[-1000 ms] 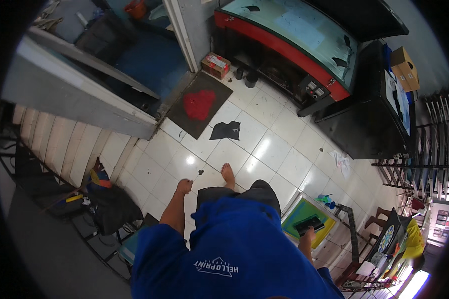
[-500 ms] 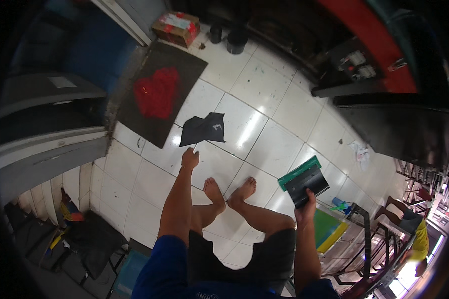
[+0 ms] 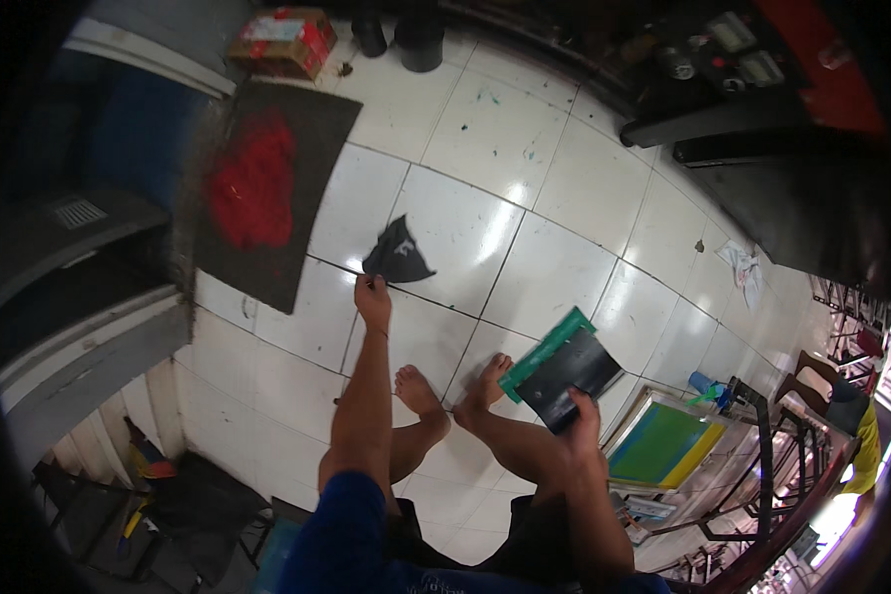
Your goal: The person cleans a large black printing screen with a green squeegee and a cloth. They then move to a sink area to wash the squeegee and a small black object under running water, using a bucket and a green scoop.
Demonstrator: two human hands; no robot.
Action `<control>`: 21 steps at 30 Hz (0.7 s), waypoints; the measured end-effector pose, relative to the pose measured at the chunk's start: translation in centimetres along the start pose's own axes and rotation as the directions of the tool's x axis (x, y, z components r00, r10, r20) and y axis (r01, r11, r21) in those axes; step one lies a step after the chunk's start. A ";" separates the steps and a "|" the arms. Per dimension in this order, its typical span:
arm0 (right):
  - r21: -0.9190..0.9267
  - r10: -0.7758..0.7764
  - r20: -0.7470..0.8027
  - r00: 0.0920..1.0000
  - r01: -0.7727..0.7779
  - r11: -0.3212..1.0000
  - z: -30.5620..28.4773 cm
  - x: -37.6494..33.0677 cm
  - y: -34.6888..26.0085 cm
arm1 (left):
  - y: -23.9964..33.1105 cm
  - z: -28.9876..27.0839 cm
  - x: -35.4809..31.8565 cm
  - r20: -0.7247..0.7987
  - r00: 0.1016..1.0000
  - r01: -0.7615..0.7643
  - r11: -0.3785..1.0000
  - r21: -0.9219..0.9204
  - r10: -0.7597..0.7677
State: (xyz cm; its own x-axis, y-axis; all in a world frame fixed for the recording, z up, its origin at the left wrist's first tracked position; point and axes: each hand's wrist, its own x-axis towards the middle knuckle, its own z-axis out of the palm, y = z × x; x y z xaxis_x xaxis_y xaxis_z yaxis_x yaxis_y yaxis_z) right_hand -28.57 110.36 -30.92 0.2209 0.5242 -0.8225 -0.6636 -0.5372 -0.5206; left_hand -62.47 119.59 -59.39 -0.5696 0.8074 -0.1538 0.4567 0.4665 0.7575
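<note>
My left hand (image 3: 372, 299) is closed in a pinch on the lower edge of a small black cloth (image 3: 398, 253). The cloth has a white mark on it and tapers to a peak, away from my hand. Over on the right, my right hand (image 3: 582, 428) grips a wide black squeegee-like tool (image 3: 570, 376), thumb on its upper face. A green strip (image 3: 548, 353) runs along the tool's far-left long edge. The tool is held above the tiled floor, partly covering my right foot. Fingers under the tool are hidden.
A dark mat (image 3: 312, 188) bears a red cloth (image 3: 257, 183). Behind it stand a taped carton (image 3: 285, 45) and a black bucket (image 3: 420, 45). A green-and-yellow framed screen (image 3: 663, 443) leans at right, near metal racks. A person in yellow (image 3: 866, 450) is farther right.
The black cloth has gone from spread wide to a narrower, peaked shape at my left hand. My right hand has brought the squeegee-like tool leftward and slightly nearer. The view has shifted.
</note>
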 end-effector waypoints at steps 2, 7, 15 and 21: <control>-0.025 -0.121 -0.166 0.979 0.119 0.993 -1.7 -1.4 0.9 | 9.8 -4.8 -1.1 -0.081 0.980 -0.185 0.982 -0.026 0.183; -0.030 -0.147 -0.176 0.973 0.144 0.989 -1.8 -13.6 -3.9 | 12.8 -32.2 -1.9 0.076 0.972 0.104 0.700 0.706 -0.221; 0.227 -0.329 -0.058 0.943 0.333 0.915 -8.2 -36.3 -15.2 | 28.9 -49.6 -12.2 -0.036 0.945 -0.275 0.852 0.446 0.324; 0.425 -0.478 -0.152 0.865 0.494 0.758 -15.6 -56.6 -15.2 | 35.2 -44.1 -28.8 0.442 0.821 -0.271 0.928 -0.256 0.362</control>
State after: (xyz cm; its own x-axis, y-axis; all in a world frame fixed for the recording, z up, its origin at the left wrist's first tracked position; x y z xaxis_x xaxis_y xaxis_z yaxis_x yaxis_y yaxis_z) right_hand -19.82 78.54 19.98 0.6168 0.6099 -0.4976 -0.6984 0.1324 -0.7034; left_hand -60.14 96.80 -0.30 -0.0002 0.9911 -0.1330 0.4036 0.1217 0.9068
